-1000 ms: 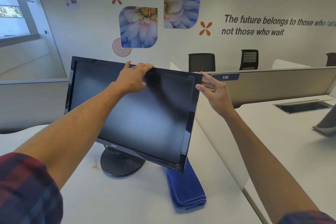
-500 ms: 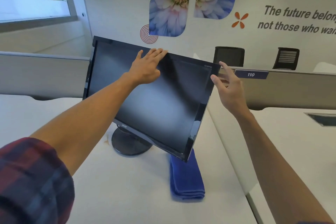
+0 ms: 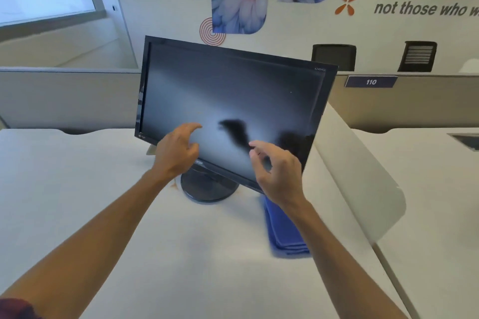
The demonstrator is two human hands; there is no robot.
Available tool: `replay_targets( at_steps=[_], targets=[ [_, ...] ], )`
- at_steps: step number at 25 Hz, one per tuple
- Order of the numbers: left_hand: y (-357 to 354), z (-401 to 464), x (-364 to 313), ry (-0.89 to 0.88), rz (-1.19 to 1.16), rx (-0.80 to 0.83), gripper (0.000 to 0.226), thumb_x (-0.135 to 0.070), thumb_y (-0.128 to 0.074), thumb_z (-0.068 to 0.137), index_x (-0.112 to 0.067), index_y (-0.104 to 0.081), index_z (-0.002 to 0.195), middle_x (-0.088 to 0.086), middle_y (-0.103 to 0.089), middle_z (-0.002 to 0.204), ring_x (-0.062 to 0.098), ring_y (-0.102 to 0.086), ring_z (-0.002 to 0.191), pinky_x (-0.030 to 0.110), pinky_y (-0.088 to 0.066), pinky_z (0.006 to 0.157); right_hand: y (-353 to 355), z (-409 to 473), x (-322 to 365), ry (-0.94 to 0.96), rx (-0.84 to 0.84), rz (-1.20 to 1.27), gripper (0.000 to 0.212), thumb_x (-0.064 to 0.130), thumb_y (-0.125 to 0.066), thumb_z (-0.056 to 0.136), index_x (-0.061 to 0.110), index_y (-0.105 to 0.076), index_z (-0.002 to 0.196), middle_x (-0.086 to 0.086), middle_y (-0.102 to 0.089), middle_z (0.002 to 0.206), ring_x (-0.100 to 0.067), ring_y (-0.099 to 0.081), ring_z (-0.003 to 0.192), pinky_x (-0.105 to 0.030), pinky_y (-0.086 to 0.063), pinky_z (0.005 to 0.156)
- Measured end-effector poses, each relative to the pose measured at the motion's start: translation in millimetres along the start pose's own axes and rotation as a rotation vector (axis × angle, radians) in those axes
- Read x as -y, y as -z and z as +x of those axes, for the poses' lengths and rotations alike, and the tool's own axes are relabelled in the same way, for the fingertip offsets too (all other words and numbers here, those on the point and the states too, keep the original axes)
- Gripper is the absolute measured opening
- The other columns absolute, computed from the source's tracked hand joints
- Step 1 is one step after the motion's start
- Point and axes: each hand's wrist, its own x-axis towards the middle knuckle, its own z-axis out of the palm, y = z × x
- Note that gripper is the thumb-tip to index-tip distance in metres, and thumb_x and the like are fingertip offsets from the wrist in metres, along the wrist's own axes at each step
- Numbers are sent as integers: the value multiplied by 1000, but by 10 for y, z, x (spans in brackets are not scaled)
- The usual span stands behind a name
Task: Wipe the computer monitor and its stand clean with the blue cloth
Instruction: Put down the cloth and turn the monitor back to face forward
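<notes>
A black computer monitor (image 3: 233, 101) stands on a round black stand (image 3: 207, 189) on the white desk (image 3: 103, 189), its screen dark and turned a little to the left. My left hand (image 3: 176, 153) hovers in front of the screen's lower left edge, fingers loosely curled and holding nothing. My right hand (image 3: 277, 171) hangs in front of the lower right part of the screen, also loosely curled and empty. A folded blue cloth (image 3: 285, 230) lies on the desk below the monitor's right corner, partly hidden by my right wrist.
Grey desk partitions (image 3: 64, 96) run behind the monitor; one carries a label reading 110 (image 3: 370, 82). A white divider (image 3: 363, 176) separates this desk from the one at right. Two black chairs (image 3: 334, 57) stand by the back wall.
Both hands have come down from the monitor's top edge to its lower part and hold nothing. The view has shifted, so the monitor sits more central.
</notes>
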Motion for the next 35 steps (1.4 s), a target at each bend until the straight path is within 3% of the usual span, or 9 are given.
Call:
replay_targets(
  at_steps=[4, 6, 10, 14, 20, 25, 31, 35],
  targets=[
    [-276, -681, 574, 191, -9, 193, 39, -16, -56, 87, -24, -57, 125, -2, -60, 130, 24, -57, 113, 37, -43, 93, -670, -595, 101, -171, 348, -37, 22, 32, -58, 88, 27, -71, 104, 11, -72, 88, -9, -65, 83, -30, -51, 78],
    [-409, -921, 830, 248, -3, 302, 40, -21, -55, 90, -24, -54, 129, -3, -57, 134, 21, -56, 113, 35, -42, 96, -942, -779, 68, -273, 494, -110, 32, 36, -55, 90, 25, -66, 118, 9, -70, 111, -13, -63, 103, -29, -47, 92],
    [-622, -1096, 1164, 298, -29, 414, 42, -29, -52, 94, -25, -47, 136, -2, -47, 145, 21, -51, 124, 36, -39, 104, -1411, -900, -46, -451, 652, -330, 64, 55, -47, 92, 19, -38, 145, -4, -41, 150, -23, -39, 136, -37, -28, 113],
    [-802, -1026, 1306, 228, 10, 447, 50, -36, -45, 98, -21, -36, 145, 1, -32, 155, 21, -32, 141, 39, -27, 113, -1791, -853, -146, -594, 705, -481, 90, 74, -38, 86, 18, -16, 153, -14, -13, 161, -34, -13, 147, -47, -14, 118],
    [-1104, -887, 1519, 112, 82, 548, 65, -55, -33, 96, -21, -22, 151, 0, -16, 160, 19, -14, 147, 43, -16, 119, -2058, -871, -282, -652, 750, -494, 102, 81, -35, 81, 16, -7, 155, -20, -2, 160, -37, 2, 148, -48, 3, 118],
    [-1262, -887, 1615, -1, 206, 441, 80, -68, -15, 89, -16, -36, 146, 2, -32, 155, 17, -28, 143, 38, -18, 117, -2077, -878, -373, -615, 683, -440, 104, 84, -36, 78, 16, -16, 154, -20, -15, 159, -34, -4, 148, -45, 3, 119],
    [-1324, -878, 1632, -19, 324, 443, 80, -68, -13, 91, -17, -44, 143, 0, -41, 149, 15, -38, 138, 36, -14, 117, -2041, -882, -483, -593, 668, -395, 95, 80, -36, 81, 19, -23, 152, -13, -27, 156, -29, -13, 147, -42, 2, 119],
    [-1336, -924, 1556, 16, 348, 409, 75, -65, -18, 92, -15, -51, 137, 2, -49, 143, 18, -45, 133, 39, -22, 115, -2054, -850, -586, -550, 690, -365, 94, 81, -35, 81, 20, -24, 152, -13, -27, 156, -28, -12, 148, -41, 5, 119]
  ],
)
